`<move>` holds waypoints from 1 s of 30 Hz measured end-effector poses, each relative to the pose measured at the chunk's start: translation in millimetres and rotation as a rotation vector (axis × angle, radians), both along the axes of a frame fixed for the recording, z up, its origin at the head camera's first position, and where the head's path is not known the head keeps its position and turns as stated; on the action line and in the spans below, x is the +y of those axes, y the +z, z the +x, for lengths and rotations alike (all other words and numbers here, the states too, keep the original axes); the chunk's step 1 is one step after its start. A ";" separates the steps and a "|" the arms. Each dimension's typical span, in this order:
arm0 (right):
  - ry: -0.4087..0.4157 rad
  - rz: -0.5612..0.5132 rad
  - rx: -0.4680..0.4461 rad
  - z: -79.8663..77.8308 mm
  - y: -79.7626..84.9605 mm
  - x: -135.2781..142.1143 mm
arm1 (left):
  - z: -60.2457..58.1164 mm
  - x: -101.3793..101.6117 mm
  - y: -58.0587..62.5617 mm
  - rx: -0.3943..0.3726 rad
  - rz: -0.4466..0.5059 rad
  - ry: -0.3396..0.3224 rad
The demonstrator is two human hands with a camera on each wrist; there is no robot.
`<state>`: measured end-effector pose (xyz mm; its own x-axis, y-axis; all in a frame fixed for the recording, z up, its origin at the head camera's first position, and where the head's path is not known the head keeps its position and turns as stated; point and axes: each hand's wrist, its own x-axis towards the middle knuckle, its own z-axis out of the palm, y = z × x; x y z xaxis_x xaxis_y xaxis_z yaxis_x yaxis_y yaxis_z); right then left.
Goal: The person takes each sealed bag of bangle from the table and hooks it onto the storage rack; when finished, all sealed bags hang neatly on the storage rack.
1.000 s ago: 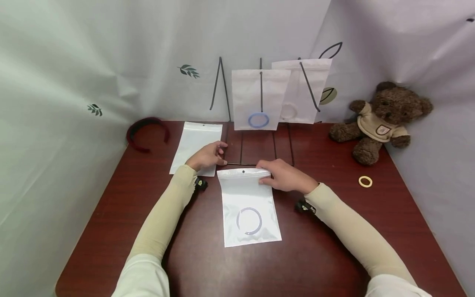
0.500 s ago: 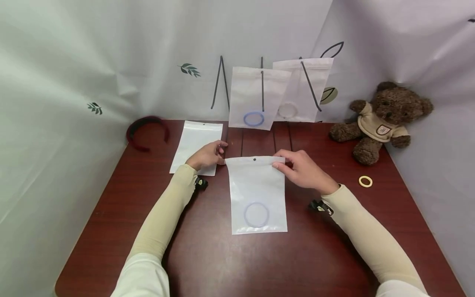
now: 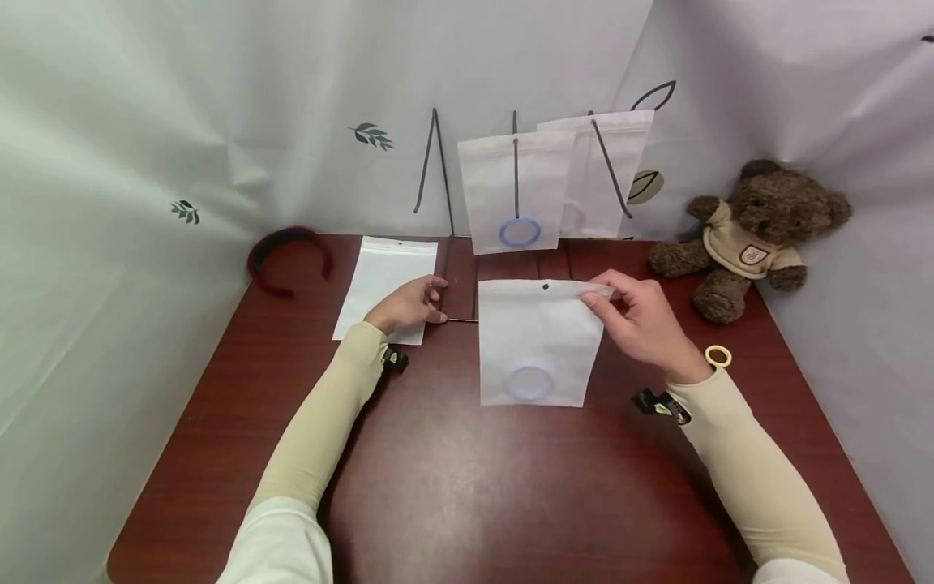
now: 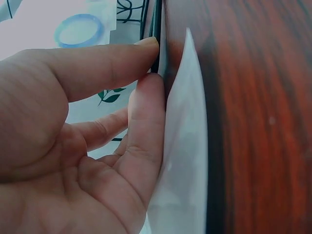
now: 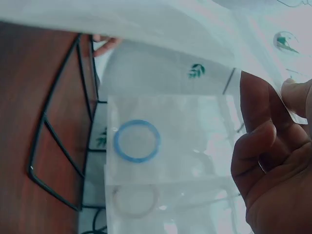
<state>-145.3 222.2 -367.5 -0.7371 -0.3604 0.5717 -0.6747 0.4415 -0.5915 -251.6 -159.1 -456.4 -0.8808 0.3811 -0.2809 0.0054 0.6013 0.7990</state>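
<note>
My right hand (image 3: 645, 324) pinches the top right corner of a white zip-top bag (image 3: 540, 337), lifted over the table with a pale purple ring showing through its lower part. A black wire rack (image 5: 45, 114) stands at the back, its hooks pointing forward. My left hand (image 3: 404, 307) pinches the front rod (image 4: 156, 63) of the rack's base between thumb and index finger. On the middle hook hangs a bag with a blue ring (image 3: 518, 182). Partly behind it, another bag (image 3: 609, 174) hangs on the right hook. The left hook (image 3: 423, 174) carries nothing.
A flat white bag (image 3: 387, 272) lies partly beneath my left hand. Farther left is a dark red headband (image 3: 257, 268). A brown teddy bear (image 3: 751, 243) sits at the back right, with a yellow ring (image 3: 718, 349) nearer, beside my right wrist. White cloth walls enclose the table.
The bag in my right hand has risen off the table and moved right and toward the rack. The hanging bag with the blue ring swings slightly. My left hand stays in place.
</note>
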 end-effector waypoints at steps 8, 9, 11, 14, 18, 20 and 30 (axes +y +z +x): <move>-0.090 -0.046 0.068 1.7 13.3 13.3 | 0.5 -1.4 -0.6 0.007 -0.003 0.000; -0.100 -0.049 0.078 1.8 14.4 15.4 | 0.1 -1.4 -1.0 0.007 -0.003 -0.001; -0.122 -0.058 0.101 1.7 16.9 19.8 | -0.4 -1.3 -1.5 0.006 0.001 -0.001; -0.161 -0.085 0.133 1.0 22.0 26.4 | -0.6 -1.2 -2.0 0.012 0.001 -0.006; -0.195 -0.141 0.143 -1.1 30.6 35.0 | -0.3 -1.3 -1.3 0.019 -0.009 -0.012; -0.198 -0.169 0.142 -2.6 34.4 39.2 | -0.1 -1.2 -0.4 0.019 -0.008 -0.011; -0.252 -0.270 0.129 -16.1 40.9 52.9 | -0.8 0.1 0.2 -0.002 -0.004 -0.015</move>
